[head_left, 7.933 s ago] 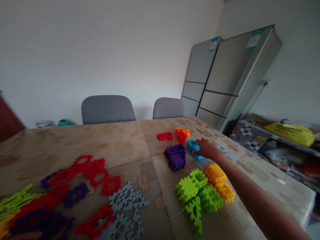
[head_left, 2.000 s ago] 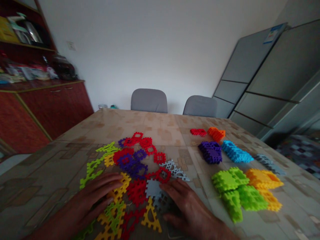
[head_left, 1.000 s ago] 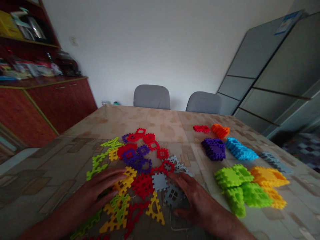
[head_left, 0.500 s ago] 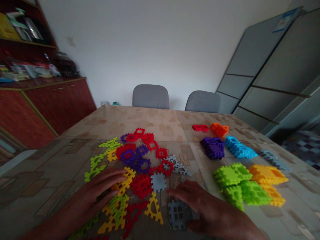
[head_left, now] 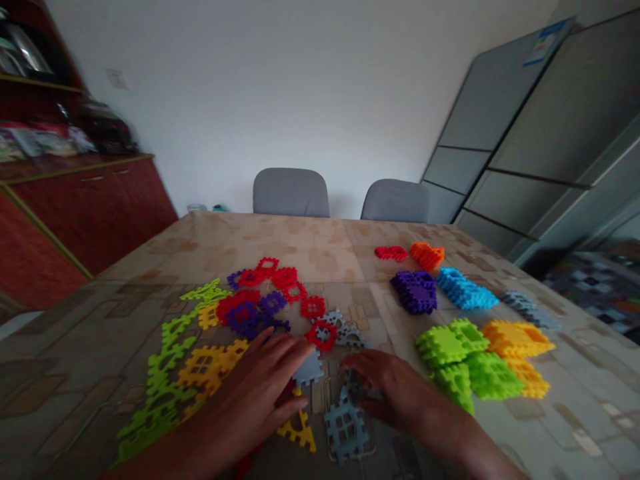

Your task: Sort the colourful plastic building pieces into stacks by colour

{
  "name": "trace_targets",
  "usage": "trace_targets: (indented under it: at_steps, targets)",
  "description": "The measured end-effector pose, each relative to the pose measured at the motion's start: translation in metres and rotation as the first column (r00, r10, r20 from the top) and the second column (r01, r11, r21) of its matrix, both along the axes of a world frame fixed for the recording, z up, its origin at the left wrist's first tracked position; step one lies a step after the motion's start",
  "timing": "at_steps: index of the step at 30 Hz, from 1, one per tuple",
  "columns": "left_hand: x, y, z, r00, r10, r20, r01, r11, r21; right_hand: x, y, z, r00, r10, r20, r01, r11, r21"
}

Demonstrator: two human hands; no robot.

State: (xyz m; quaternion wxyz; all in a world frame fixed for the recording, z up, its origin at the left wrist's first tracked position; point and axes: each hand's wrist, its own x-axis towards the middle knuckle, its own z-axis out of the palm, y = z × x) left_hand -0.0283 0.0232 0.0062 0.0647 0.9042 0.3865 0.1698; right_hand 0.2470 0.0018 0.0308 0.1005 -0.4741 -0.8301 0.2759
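Observation:
My left hand [head_left: 273, 377] reaches over the middle of a loose pile of toothed plastic building tiles. Its thumb and fingers are apart around a plain grey square tile [head_left: 311, 368], touching or close to its edge. My right hand [head_left: 393, 387] is closed, fingers curled on a small grey tile [head_left: 350, 383] that they partly cover. Just below it lies a grey window tile [head_left: 346, 427]. A yellow triangular tile [head_left: 299, 432] sits between the hands. Red tiles [head_left: 320, 335] and grey triangular tiles [head_left: 350, 335] lie beyond; my left hand hides others.
Sorted stacks stand at right: green [head_left: 450, 343], yellow [head_left: 517, 339], purple [head_left: 414, 292], blue [head_left: 465, 289], grey [head_left: 530, 308], orange [head_left: 427, 255] and red [head_left: 391, 253]. Loose green tiles [head_left: 167, 360] and yellow tiles [head_left: 205, 363] lie left. Two grey chairs [head_left: 291, 192] stand behind the table.
My left hand has moved right, from the yellow tiles to the grey square. My right hand's fingers have curled onto a grey tile. The view has shifted slightly right.

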Motion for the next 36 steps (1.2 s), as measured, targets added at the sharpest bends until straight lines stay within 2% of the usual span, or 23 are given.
trace_targets:
  at_steps: [3,6,13,18,23,27,30,34,36]
  targets:
    - [0.010,0.004,-0.008,1.000,0.013,0.012,-0.012,1.000,-0.015,-0.011,0.006,-0.008,0.998,0.005,-0.057,0.000,0.997,0.081]
    - [0.008,0.005,-0.016,0.999,0.025,0.044,-0.025,1.000,-0.001,-0.011,0.009,-0.011,0.989,0.009,-0.145,0.013,0.989,0.147]
    - [0.007,-0.008,-0.017,0.988,0.035,0.150,-0.032,0.999,-0.025,0.002,0.014,0.003,0.978,-0.116,-0.171,0.151,0.966,0.210]
    - [0.008,-0.009,-0.021,0.988,0.055,0.141,-0.059,0.998,0.023,-0.003,0.001,0.011,0.990,-0.138,0.005,0.136,0.982,0.129]
    - [0.002,-0.002,-0.022,0.983,0.101,0.150,-0.106,0.994,0.025,-0.032,-0.024,0.008,0.972,-0.123,0.200,0.128,0.992,-0.012]
    - [0.001,0.000,-0.025,0.993,0.079,0.093,-0.085,0.994,0.067,-0.046,-0.028,-0.005,0.953,-0.053,0.297,0.067,0.997,-0.037]
    - [0.001,0.001,-0.025,0.997,0.053,0.050,-0.056,0.997,0.057,-0.042,-0.025,-0.006,0.969,0.049,0.243,-0.042,0.999,-0.032]
    - [0.000,0.005,-0.020,0.998,0.042,0.054,-0.042,0.999,0.013,-0.030,-0.023,0.012,0.973,0.185,0.141,-0.188,0.982,0.008]
    - [-0.002,0.007,-0.018,0.997,0.032,0.075,-0.032,0.999,-0.006,-0.021,-0.022,0.023,0.968,0.235,0.086,-0.234,0.972,-0.016]
